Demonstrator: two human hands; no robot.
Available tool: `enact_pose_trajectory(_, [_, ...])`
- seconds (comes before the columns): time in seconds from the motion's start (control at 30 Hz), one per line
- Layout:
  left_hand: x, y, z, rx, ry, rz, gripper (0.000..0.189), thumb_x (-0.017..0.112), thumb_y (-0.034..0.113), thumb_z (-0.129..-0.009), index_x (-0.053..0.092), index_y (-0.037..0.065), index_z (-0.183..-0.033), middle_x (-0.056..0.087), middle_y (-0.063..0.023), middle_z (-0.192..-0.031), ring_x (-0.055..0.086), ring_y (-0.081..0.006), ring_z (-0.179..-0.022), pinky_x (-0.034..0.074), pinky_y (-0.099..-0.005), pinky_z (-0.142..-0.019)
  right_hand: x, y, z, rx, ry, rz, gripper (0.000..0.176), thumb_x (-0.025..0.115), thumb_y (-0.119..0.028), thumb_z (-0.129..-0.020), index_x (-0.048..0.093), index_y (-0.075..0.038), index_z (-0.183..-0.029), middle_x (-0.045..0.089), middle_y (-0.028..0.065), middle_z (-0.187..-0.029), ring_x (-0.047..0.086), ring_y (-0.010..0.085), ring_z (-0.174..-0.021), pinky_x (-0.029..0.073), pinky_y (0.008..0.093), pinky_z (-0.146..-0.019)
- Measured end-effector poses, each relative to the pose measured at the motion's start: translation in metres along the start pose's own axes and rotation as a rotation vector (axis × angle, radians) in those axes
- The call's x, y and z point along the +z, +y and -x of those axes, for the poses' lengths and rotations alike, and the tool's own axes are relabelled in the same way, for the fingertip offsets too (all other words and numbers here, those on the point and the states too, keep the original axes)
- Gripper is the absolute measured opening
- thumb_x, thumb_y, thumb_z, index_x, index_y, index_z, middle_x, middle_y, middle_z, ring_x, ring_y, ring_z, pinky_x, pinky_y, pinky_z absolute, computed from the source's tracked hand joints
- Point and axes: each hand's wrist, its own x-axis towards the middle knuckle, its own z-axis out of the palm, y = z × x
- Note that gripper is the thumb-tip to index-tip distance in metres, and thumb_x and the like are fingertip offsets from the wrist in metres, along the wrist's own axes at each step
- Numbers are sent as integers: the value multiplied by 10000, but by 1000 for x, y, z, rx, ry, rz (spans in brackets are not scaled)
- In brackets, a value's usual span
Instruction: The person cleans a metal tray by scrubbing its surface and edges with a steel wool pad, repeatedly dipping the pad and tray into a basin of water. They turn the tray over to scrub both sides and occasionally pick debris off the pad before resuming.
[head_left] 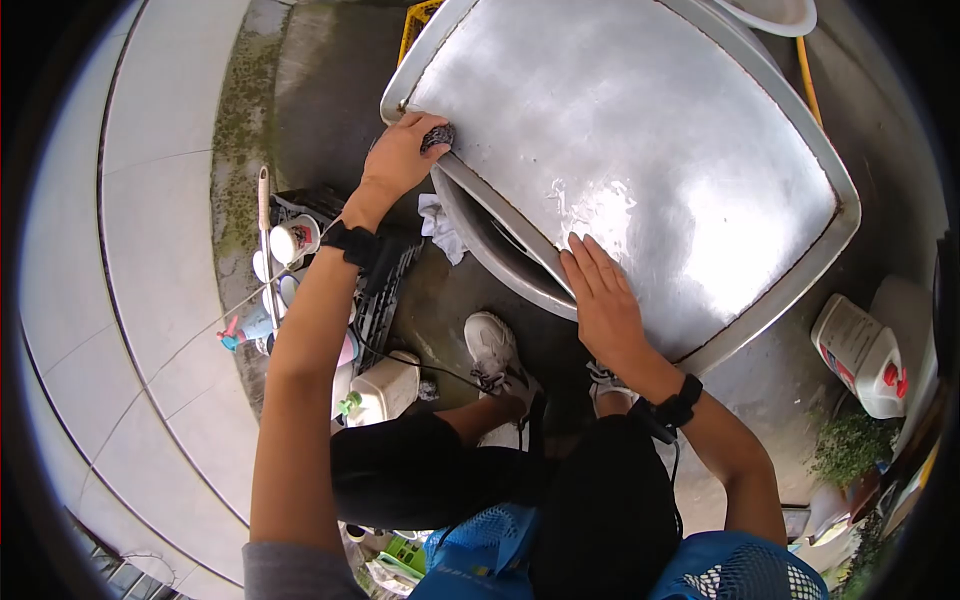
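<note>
A large square metal tray [640, 150] lies tilted over a round metal basin [485, 245] on the wet concrete floor. My left hand [400, 150] grips a dark scouring pad [437, 135] pressed against the tray's near-left rim. My right hand [600, 300] rests flat, fingers spread, on the tray's front edge, where soapy foam [590, 205] shows on the metal. My knees and white shoes [495, 350] are below the tray.
A white cloth [440, 228] lies beside the basin. A dark crate [385, 285], cups, a brush and small bottles [275, 250] sit at the left. A white soap bottle [385, 390] stands near my knee. A white jug with a red cap [862, 352] stands at the right.
</note>
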Motion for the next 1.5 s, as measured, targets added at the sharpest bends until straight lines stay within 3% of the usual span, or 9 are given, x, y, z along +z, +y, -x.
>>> enact_pose_trajectory(0.33, [-5,62,21,227,-195,-57,379,599,-23,-677,623,121,-1027,570,-129,-846,565,-330,-855,464,-412,-793,0,0,1,3,16,13,468,452,-26,-803,475,14,-1269,397,128,-1400,351,264,-1311,277,361,-1088])
enact_pose_trajectory(0.5, [2,95,40,438,-267,-35,416,587,-64,-623,620,113,-997,571,-102,-881,557,-301,-867,462,-384,-798,0,1,2,4,15,12,479,456,-22,-796,471,13,-1274,397,128,-1398,352,265,-1310,276,361,-1089])
enact_pose_trajectory(0.7, [-16,41,15,324,-241,-336,371,574,-29,-659,602,83,-1011,591,-109,-986,546,-321,-917,464,-387,-840,0,1,1,6,12,10,497,457,-13,-789,461,11,-1286,389,126,-1406,341,258,-1318,273,358,-1092])
enact_pose_trajectory(0.83, [-7,57,24,314,-208,-202,328,610,31,-689,587,73,-1014,591,-119,-1018,547,-320,-938,455,-395,-863,1,1,1,5,10,17,494,456,-20,-793,462,11,-1285,383,123,-1412,338,253,-1321,268,355,-1095])
enact_pose_trajectory(0.93, [-1,56,26,305,-68,-186,322,644,91,-718,566,65,-1030,607,-126,-960,553,-324,-940,445,-399,-871,2,1,1,0,8,33,490,456,-26,-796,463,9,-1285,382,121,-1414,338,251,-1321,267,354,-1095])
enact_pose_trajectory(1.1, [0,56,11,54,-245,-169,344,669,119,-731,559,113,-1057,619,-120,-818,559,-328,-879,444,-396,-823,0,0,0,4,8,38,486,457,-27,-799,466,7,-1284,383,118,-1414,338,248,-1322,267,350,-1094])
enact_pose_trajectory(1.23, [1,53,9,89,-211,-161,313,654,95,-726,587,141,-1028,615,-87,-871,564,-299,-871,471,-374,-811,0,0,1,11,-4,40,486,455,-31,-802,464,0,-1288,386,112,-1414,339,243,-1322,266,349,-1094])
enact_pose_trajectory(1.3, [5,46,9,224,-194,-169,273,654,93,-733,620,157,-996,611,-75,-879,562,-293,-880,468,-364,-820,0,0,1,12,-4,42,486,453,-33,-804,464,-2,-1289,387,110,-1413,339,241,-1322,266,348,-1094])
enact_pose_trajectory(1.5, [4,46,9,204,-209,-142,226,659,122,-758,627,151,-981,606,-73,-876,549,-286,-849,437,-361,-821,0,1,1,10,-11,43,486,449,-37,-807,461,-2,-1292,381,109,-1418,336,240,-1324,262,346,-1097])
